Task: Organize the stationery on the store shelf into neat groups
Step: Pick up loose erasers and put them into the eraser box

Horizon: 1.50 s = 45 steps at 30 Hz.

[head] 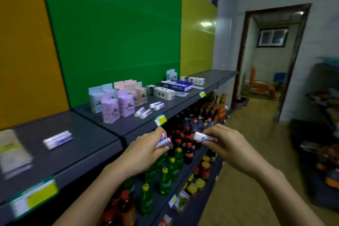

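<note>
Left hand (146, 149) grips white tubes (163, 141); right hand (222, 145) pinches a single tube (203, 138) just beside them

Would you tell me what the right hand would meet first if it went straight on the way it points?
Probably the left hand and its white tubes: the right hand, holding one tube, points leftward at them; depth unclear.

The fingers of the left hand (146, 150) cover much of the small white packs (163, 141) it grips, so their number cannot be told. The print on the white tube (203, 137) pinched by the right hand (225, 145) is unreadable. The clear packet (12, 154) is motion-blurred and cut off by the left edge. The text on the price label (34, 198) is smeared.
</note>
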### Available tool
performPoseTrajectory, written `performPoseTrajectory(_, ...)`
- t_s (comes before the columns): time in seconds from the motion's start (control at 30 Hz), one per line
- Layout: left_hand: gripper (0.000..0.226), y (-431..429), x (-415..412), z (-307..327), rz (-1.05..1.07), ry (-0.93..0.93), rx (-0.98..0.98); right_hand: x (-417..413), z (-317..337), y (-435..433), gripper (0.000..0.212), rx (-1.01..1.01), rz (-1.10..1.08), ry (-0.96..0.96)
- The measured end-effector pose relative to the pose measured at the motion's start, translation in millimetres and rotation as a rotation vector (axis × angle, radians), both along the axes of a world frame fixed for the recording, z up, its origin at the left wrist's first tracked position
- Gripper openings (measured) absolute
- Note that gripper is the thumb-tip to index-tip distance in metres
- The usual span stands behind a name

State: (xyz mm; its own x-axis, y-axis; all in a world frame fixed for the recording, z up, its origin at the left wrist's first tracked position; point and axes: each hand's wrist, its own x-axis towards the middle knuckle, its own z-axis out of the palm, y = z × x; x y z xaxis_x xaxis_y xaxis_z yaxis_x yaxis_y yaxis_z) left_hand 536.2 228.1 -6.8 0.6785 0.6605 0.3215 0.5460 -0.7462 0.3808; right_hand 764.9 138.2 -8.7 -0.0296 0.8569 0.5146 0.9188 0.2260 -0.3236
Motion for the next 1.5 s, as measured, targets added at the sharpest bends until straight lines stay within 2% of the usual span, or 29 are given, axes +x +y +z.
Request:
performPoseTrajectory(0.37, 0.019, 103.4, 159.7, 6.2, -0.069, 0.071, 0.037, 148.1, -9.5, 89.6, 0.017, -0.022, -0.069, 0.003)
performPoseTrajectory(0.77, 0.020, 230.8, 303.6, 38.7, -0.029, 0.092, 0.145, 293.9, 12.9, 234.7, 0.018, -0.010, 0.041, -0.017)
performPoseTrajectory(1.13, 0.022, 330.4, 378.0, 40.9, 0.338, 0.051, 0.161, 389.4, 33.8, 397.4, 0.008, -0.058, 0.424, 0.003)
performPoseTrajectory(1.5, 0.026, 381.3, 368.8, 54.1, 0.615, 0.123, 0.216, 380.0, 41.0, 533.5, 0.024, -0.191, 0.763, -0.007)
